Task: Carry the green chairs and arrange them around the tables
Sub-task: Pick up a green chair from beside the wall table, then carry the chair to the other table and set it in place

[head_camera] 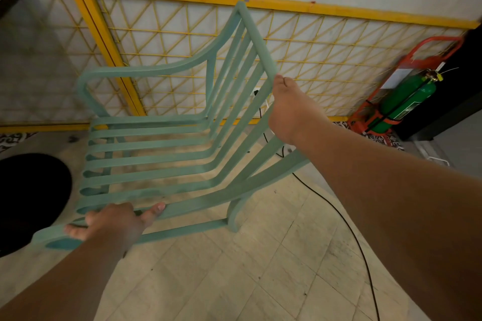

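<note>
A pale green slatted chair (156, 161) with armrests fills the middle of the view, tilted and held off the tiled floor. My left hand (114, 221) grips the near armrest at the lower left. My right hand (285, 109) is closed around the top rail of the backrest on the right. The chair's seat faces left, toward a black round shape. No table top is clearly in view.
A yellow lattice fence (326, 41) runs along the wall behind the chair. A green cylinder (401, 101) in a red stand sits at the right. A black cable (347, 224) snakes over the floor. A black round object (28, 198) lies at the left.
</note>
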### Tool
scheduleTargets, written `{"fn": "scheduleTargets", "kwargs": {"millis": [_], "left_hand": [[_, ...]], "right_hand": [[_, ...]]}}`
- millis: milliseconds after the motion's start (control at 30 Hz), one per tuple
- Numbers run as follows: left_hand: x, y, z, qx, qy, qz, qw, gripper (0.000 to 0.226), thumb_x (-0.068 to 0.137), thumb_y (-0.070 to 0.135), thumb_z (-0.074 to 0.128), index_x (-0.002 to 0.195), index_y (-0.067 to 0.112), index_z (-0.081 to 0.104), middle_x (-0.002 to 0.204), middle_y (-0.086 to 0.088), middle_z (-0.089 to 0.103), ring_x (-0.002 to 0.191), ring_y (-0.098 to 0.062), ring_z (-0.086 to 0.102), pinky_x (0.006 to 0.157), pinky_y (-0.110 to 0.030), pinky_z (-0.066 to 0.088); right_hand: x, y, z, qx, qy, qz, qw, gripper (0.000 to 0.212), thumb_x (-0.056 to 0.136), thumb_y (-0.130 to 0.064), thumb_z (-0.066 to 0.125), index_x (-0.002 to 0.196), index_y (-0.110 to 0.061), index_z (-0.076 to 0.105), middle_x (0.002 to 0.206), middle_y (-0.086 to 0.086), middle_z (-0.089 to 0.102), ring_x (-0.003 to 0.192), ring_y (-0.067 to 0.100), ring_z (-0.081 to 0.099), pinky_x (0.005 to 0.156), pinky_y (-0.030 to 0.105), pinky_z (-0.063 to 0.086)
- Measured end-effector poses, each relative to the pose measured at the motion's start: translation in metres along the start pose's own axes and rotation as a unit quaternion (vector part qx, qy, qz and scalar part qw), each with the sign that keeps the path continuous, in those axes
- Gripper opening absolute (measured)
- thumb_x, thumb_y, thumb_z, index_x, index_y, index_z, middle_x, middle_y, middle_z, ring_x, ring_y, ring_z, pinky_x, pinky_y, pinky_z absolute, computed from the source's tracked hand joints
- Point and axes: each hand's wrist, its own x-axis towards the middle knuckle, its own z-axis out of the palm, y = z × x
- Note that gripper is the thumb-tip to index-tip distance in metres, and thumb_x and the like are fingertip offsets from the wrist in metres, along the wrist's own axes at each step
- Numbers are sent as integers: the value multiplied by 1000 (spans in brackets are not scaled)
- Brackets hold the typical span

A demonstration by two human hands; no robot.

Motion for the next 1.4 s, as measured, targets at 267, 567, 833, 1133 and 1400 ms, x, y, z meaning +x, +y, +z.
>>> {"fn": "scheduleTargets", "kwargs": {"millis": [267,567,833,1133,1400], "left_hand": [[3,-1,-6,-10,-2,5,1000,107,64,105,19,129,33,64,144,-7,54,143,-41,34,117,-74,12],[13,-3,-14,-20,-3,0,1000,106,67,103,22,128,30,67,149,-9,50,144,-42,29,118,-74,9],[16,-17,-14,-44,7,60,997,92,72,100,29,132,35,57,150,-7,48,145,-42,31,118,-72,15],[-72,-73,-114,-190,166,205,946,78,96,61,54,160,21,34,161,-12,41,149,-33,33,119,-42,31],[-203,-159,-219,-158,267,235,921,92,80,82,30,154,29,39,155,-4,49,144,-29,40,116,-51,38]], "right_hand": [[2,-3,-1,12,13,3,1000,79,93,1,38,164,-13,6,165,1,21,124,35,56,89,45,53],[3,-12,1,35,73,-3,997,56,88,3,40,143,-8,43,127,6,45,105,30,54,74,42,44],[4,-13,-2,56,76,-3,996,19,90,-8,48,109,-11,50,107,1,36,97,27,44,73,39,40],[-53,-31,-41,76,-14,-14,997,57,99,-43,54,143,-7,50,143,11,48,127,31,50,108,46,44],[-150,-102,-163,100,28,-118,988,72,99,-57,49,158,-16,35,159,6,41,149,24,33,119,43,31]]}}
